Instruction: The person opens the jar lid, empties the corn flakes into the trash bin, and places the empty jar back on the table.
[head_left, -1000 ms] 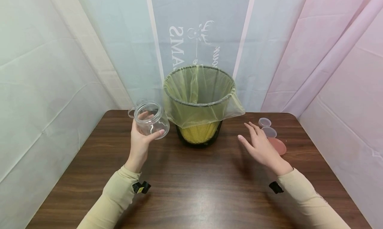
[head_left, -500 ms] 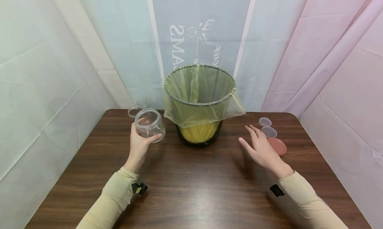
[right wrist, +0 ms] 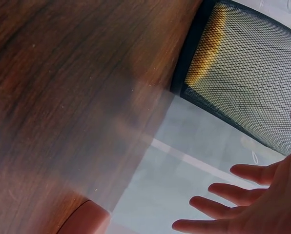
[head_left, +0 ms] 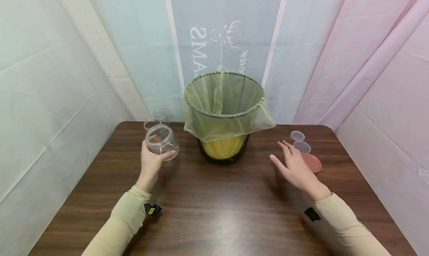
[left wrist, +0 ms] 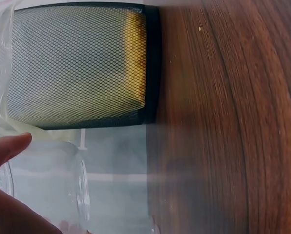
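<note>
My left hand [head_left: 151,165] grips a clear, lidless jar [head_left: 169,146], thumb on the near side and fingers around the far side. The jar is held left of the bin with its open mouth tipped toward me. In the left wrist view the thumb [left wrist: 11,146] lies against the clear wall of the jar [left wrist: 48,170]. My right hand [head_left: 296,170] hovers over the table's right side with fingers spread and holds nothing. Just beside it lie a red round lid [head_left: 313,163] and two translucent round lids [head_left: 302,147], the red one partly hidden by the hand.
A black mesh wastebasket [head_left: 221,152] with a yellowish bag [head_left: 214,131] over its rim stands at the back centre. Two smaller clear round containers [head_left: 159,114] sit at the back left, behind the held jar. White and pale cloth walls enclose the wooden table [head_left: 214,204].
My left hand has brought the jar left and lower, away from the wastebasket. My right hand has shifted slightly right and toward me, still spread.
</note>
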Available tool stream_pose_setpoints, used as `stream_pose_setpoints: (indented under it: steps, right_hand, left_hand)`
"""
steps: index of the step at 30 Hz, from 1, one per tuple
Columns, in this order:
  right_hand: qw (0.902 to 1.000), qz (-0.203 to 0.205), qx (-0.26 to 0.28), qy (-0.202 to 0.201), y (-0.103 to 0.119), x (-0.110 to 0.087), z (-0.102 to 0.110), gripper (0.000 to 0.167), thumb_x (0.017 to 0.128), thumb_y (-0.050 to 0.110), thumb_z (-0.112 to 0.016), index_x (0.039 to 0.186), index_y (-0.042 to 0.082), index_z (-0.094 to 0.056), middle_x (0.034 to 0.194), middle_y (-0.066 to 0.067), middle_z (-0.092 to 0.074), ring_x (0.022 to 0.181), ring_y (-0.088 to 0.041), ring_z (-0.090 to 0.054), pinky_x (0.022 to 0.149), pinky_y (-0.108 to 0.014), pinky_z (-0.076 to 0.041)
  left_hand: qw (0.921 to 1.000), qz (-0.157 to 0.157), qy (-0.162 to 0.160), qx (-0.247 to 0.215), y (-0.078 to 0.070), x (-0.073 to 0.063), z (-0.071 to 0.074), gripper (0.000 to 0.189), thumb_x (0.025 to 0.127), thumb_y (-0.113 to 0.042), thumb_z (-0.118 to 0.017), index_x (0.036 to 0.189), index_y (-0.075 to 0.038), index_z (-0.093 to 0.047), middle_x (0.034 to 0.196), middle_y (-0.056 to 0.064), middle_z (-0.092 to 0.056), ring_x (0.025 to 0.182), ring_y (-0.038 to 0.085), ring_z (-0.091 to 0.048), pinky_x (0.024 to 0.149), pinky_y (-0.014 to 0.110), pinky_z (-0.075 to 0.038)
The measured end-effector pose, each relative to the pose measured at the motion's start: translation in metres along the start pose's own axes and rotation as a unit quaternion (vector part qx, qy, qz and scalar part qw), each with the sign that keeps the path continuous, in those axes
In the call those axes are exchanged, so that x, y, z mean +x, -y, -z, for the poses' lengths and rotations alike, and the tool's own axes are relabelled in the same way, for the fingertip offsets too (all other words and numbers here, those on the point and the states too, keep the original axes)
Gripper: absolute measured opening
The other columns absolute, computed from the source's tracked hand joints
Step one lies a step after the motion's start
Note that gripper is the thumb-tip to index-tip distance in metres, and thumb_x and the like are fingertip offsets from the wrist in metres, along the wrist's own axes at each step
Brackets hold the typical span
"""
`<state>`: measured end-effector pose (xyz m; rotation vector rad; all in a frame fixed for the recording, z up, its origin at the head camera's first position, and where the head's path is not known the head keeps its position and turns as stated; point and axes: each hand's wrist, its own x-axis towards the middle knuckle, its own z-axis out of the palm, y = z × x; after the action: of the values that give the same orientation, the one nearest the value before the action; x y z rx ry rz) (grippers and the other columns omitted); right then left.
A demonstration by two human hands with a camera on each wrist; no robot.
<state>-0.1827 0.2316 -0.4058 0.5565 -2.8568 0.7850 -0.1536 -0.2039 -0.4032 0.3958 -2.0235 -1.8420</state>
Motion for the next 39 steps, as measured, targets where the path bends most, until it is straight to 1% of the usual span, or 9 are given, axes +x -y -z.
stream_pose_setpoints:
  steps: [1,3,8,13,17,23,29,35,39]
  right_hand:
    - [1.0000,-0.001,0.000,0.002,0.000,-0.001,0.000,0.068,0.098,0.045,-0.044,0.146,-0.001,-0.028,0.147,-0.031,-0.026,0.132,-0.051,-0.027,0.102,-0.064,-0.025]
    - [1.0000,-0.003,0.000,0.004,-0.001,-0.002,0.000,0.068,0.098,0.045,-0.044,0.146,-0.001,-0.027,0.147,-0.031,-0.026,0.132,-0.051,-0.026,0.102,-0.064,-0.025]
    - [1.0000,-0.002,0.001,-0.003,-0.003,-0.005,-0.002,0.069,0.097,0.044,-0.047,0.145,-0.002,-0.028,0.147,-0.031,-0.026,0.132,-0.051,-0.026,0.102,-0.064,-0.024]
    - [0.9999,0.000,0.002,-0.011,-0.006,-0.007,-0.003,0.068,0.097,0.043,-0.048,0.143,-0.004,-0.031,0.145,-0.033,-0.028,0.132,-0.051,-0.026,0.102,-0.064,-0.024]
    - [1.0000,-0.002,0.001,-0.009,-0.008,-0.010,-0.004,0.068,0.097,0.043,-0.048,0.143,-0.004,-0.031,0.145,-0.033,-0.028,0.132,-0.051,-0.026,0.102,-0.064,-0.024]
    - [1.0000,-0.002,-0.002,-0.008,-0.010,-0.015,-0.004,0.067,0.097,0.042,-0.048,0.143,-0.005,-0.030,0.145,-0.033,-0.028,0.131,-0.052,-0.027,0.101,-0.065,-0.024]
    - [0.9999,-0.014,-0.003,-0.001,-0.014,-0.022,-0.003,0.068,0.098,0.043,-0.047,0.143,-0.005,-0.029,0.144,-0.033,-0.028,0.132,-0.051,-0.027,0.102,-0.065,-0.024]
    - [0.9996,-0.027,-0.004,0.004,-0.018,-0.031,-0.004,0.069,0.098,0.044,-0.046,0.143,-0.005,-0.029,0.144,-0.033,-0.028,0.132,-0.049,-0.027,0.102,-0.064,-0.025]
    - [0.9996,-0.026,-0.006,-0.002,-0.020,-0.035,-0.005,0.068,0.098,0.042,-0.047,0.143,-0.006,-0.030,0.144,-0.034,-0.028,0.132,-0.050,-0.027,0.101,-0.064,-0.025]
  left_hand:
    - [1.0000,0.004,-0.002,0.002,0.001,0.000,0.001,0.087,0.065,0.002,-0.083,0.136,-0.008,-0.035,0.135,0.012,-0.042,0.116,0.017,-0.042,0.099,0.040,-0.037]
    - [0.9999,0.011,-0.006,0.008,0.003,0.002,0.003,0.088,0.064,0.002,-0.084,0.137,-0.007,-0.035,0.136,0.013,-0.042,0.117,0.018,-0.042,0.101,0.041,-0.036]
    - [0.9994,0.017,-0.019,0.025,0.010,0.008,0.008,0.088,0.063,0.003,-0.083,0.137,-0.006,-0.035,0.138,0.013,-0.041,0.121,0.023,-0.040,0.103,0.042,-0.034]
    - [0.9985,0.028,-0.039,0.028,0.016,0.014,0.011,0.086,0.061,0.007,-0.081,0.134,-0.008,-0.037,0.136,0.009,-0.041,0.122,0.023,-0.039,0.103,0.040,-0.035]
    - [0.9972,0.040,-0.053,0.035,0.019,0.019,0.014,0.088,0.060,0.009,-0.081,0.134,-0.008,-0.037,0.136,0.009,-0.041,0.122,0.023,-0.039,0.103,0.039,-0.036]
    - [0.9954,0.071,-0.055,0.035,0.019,0.024,0.020,0.089,0.061,0.009,-0.080,0.137,-0.008,-0.035,0.140,0.013,-0.038,0.122,0.023,-0.039,0.101,0.039,-0.038]
    - [0.9936,0.079,-0.065,0.047,0.020,0.029,0.025,0.090,0.061,0.010,-0.079,0.137,-0.009,-0.035,0.140,0.013,-0.038,0.123,0.024,-0.038,0.103,0.039,-0.037]
    - [0.9916,0.101,-0.066,0.047,0.022,0.032,0.029,0.090,0.062,0.010,-0.078,0.139,-0.009,-0.033,0.138,0.009,-0.038,0.124,0.022,-0.038,0.104,0.038,-0.038]
    - [0.9914,0.105,-0.064,0.045,0.024,0.035,0.032,0.091,0.063,0.011,-0.077,0.139,-0.008,-0.031,0.139,0.009,-0.037,0.125,0.023,-0.038,0.104,0.039,-0.038]
